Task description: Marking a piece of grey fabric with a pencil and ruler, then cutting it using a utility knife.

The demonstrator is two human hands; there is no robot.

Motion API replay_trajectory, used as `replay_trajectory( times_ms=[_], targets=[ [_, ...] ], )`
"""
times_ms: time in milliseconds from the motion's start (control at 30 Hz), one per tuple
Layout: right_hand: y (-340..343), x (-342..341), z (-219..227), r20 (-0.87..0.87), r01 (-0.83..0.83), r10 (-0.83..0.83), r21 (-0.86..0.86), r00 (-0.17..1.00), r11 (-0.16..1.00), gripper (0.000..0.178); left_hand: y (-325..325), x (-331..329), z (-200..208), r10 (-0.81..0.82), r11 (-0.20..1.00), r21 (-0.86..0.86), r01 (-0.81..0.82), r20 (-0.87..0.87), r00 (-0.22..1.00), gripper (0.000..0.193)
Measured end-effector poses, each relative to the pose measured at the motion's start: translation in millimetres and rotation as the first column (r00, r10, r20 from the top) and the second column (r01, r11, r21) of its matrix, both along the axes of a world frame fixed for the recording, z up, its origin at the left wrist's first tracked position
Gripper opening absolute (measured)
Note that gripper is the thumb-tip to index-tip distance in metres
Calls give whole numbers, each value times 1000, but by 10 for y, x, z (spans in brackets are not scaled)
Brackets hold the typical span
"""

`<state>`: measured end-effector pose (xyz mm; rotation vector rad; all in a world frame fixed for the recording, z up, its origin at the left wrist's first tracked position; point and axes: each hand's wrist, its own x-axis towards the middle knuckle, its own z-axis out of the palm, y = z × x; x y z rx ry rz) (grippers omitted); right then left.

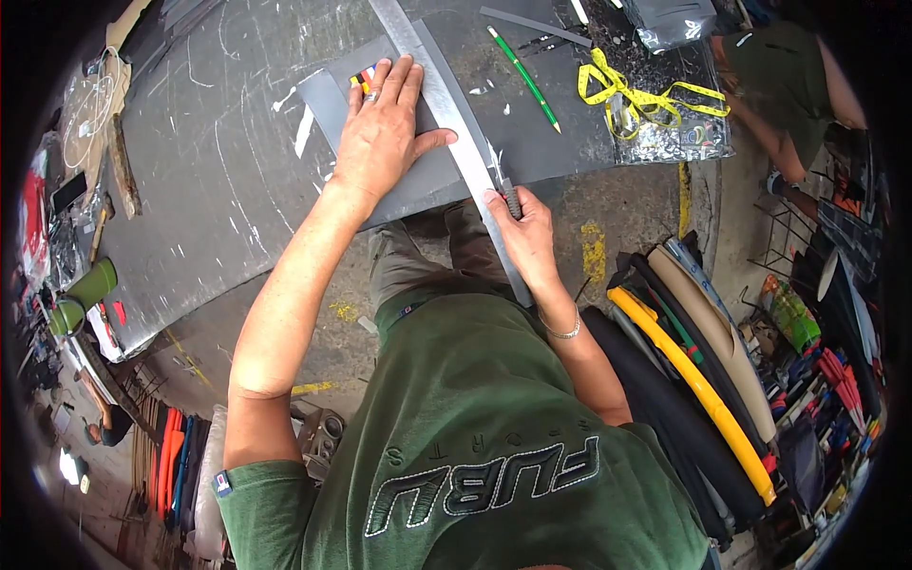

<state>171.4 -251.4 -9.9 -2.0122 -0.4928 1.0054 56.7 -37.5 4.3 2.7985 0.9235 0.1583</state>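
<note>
My left hand (385, 133) lies flat with fingers stretched on a grey sheet (332, 95); its thumb reaches to the edge of a long metal ruler (465, 157). Beside the fingertips is a small patch of red, yellow and white (360, 82). The ruler runs slantwise over the sheet and past the table's near edge. At that edge, my right hand (527, 237) is closed around a knife with a dark ribbed handle (511, 198), held along the ruler's right side. Its thumb rests against the ruler, and the blade is hard to make out.
A green pencil (524, 80) and a yellow tape measure (622, 93) lie on the dark table (209, 180) to the right. Rolls of material, one yellow (698, 380), stand at my right. Another person (784, 90) is at the far right. A phone (68, 193) lies far left.
</note>
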Motion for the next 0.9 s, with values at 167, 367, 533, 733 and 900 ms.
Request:
replay_trajectory(
  times_ms=[167, 367, 533, 733, 900],
  targets=[
    [8, -41, -38, -2, 18, -18, 19, 1000, 1000, 29, 15, -20, -47, -3, 1000, -4, 3, 25, 1000, 100],
    [-5, -54, -71, -14, 43, -42, 75, 999, 996, 26, 14, -22, -53, -11, 1000, -11, 11, 31, 999, 100],
    [-17, -43, -113, -14, 42, -41, 93, 999, 995, 25, 18, -12, -17, 1, 1000, -27, 0, 28, 1000, 99],
    [-47, 6, -104, 68, -25, 25, -6, 997, 1000, 26, 6, 3, -11, 9, 1000, -29, -8, 17, 1000, 100],
    [77, 171, 301, 250, -104, 106, -21, 962, 994, 33, -12, 53, 36, 20, 999, -31, -21, -33, 999, 100]
  ],
)
